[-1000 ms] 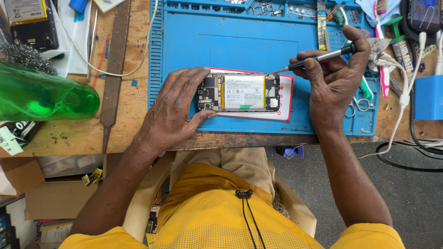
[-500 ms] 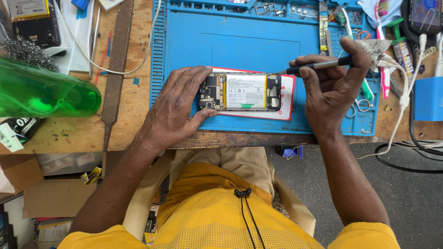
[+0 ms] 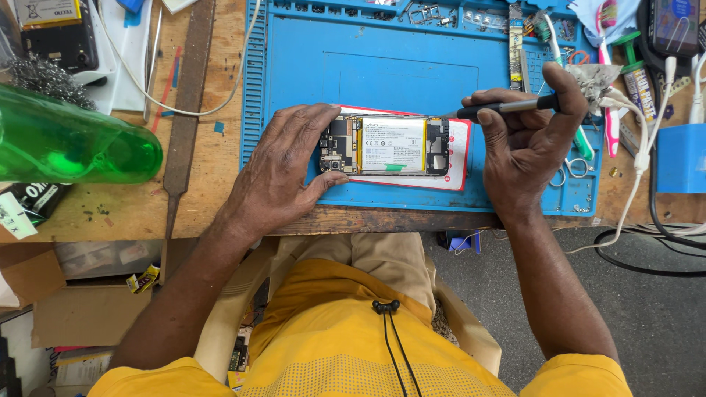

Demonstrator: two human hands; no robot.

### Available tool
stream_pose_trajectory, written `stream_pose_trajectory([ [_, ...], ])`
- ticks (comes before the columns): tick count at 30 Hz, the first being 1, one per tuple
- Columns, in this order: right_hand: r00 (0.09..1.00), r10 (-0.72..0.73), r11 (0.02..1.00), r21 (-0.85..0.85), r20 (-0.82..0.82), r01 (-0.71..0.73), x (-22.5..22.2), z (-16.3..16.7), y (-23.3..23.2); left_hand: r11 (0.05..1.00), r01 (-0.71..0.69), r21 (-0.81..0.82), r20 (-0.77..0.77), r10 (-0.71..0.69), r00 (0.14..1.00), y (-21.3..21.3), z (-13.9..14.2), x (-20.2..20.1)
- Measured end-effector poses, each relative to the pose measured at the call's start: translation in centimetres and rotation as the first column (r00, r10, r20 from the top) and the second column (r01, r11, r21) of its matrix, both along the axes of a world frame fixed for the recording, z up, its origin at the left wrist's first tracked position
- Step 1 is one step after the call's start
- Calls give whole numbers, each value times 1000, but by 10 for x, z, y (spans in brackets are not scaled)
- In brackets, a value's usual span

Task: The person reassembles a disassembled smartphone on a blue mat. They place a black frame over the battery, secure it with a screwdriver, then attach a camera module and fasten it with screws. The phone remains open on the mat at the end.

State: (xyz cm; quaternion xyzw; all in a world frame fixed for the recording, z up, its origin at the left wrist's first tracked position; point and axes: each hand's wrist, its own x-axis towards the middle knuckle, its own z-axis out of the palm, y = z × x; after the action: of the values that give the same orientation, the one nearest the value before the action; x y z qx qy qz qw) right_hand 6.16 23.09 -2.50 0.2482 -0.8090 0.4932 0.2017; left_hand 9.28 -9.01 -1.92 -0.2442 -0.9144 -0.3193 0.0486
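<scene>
An opened phone (image 3: 390, 145) with its back cover off lies on a white and red card on the blue work mat (image 3: 382, 66). The battery and circuit boards show. My left hand (image 3: 283, 173) rests on the phone's left end, fingers spread over it and thumb at its near edge. My right hand (image 3: 526, 143) grips a slim dark and silver screwdriver (image 3: 500, 108), held level. Its tip points left at the phone's upper right corner.
A green plastic bottle (image 3: 70, 143) lies on the wooden bench at left, beside a metal file (image 3: 187, 88) and a white cable. Tools, scissors, tubes and a blue box crowd the right side. Small parts fill the mat's top trays. Cardboard boxes sit under the bench.
My right hand has turned the screwdriver from a slant to nearly level and drawn its tip back a little from the phone. My left hand stays on the phone.
</scene>
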Motion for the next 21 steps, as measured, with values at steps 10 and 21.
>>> stream_pose_trajectory([
  [10,997,81,994,74,-19,-80,-6,15,-5,1000,4,-7,-8,-4,1000,-1,-2,-1],
  [21,998,-21,923,382,-52,39,-26,59,-28,1000,4,19,1,-4,1000,1,5,-1],
])
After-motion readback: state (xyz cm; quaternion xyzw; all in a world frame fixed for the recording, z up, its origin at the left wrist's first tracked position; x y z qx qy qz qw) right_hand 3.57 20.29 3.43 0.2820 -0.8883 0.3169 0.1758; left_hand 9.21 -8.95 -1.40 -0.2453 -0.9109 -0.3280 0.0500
